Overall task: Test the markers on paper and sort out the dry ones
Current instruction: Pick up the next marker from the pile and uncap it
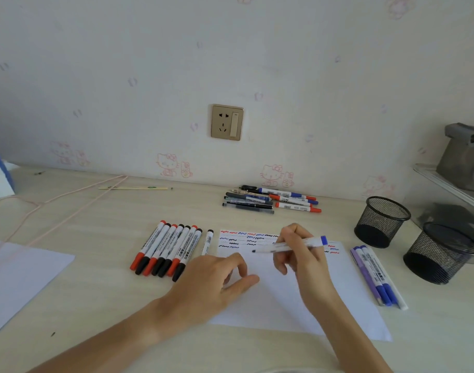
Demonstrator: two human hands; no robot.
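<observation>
My right hand (300, 254) grips an uncapped white marker with a blue end (292, 245), its dark tip just above the white test paper (284, 297). Red, blue and black squiggles fill the paper's top edge. My left hand (217, 278) rests on the paper's left side with loosely curled fingers and holds nothing that I can see. A row of red and black capped markers (166, 249) lies left of the paper, one more black-capped marker (207, 242) beside it. Several blue and purple markers (376, 275) lie right of the paper. A mixed pile of pens and markers (271, 201) sits near the wall.
Two black mesh pen cups (381, 220) (440, 254) stand at the right. Another white sheet (20, 275) lies at the left, with a pink cable (69, 205) across the desk. A wall socket (227, 122) is above, and a glass shelf edge (451, 189) is far right.
</observation>
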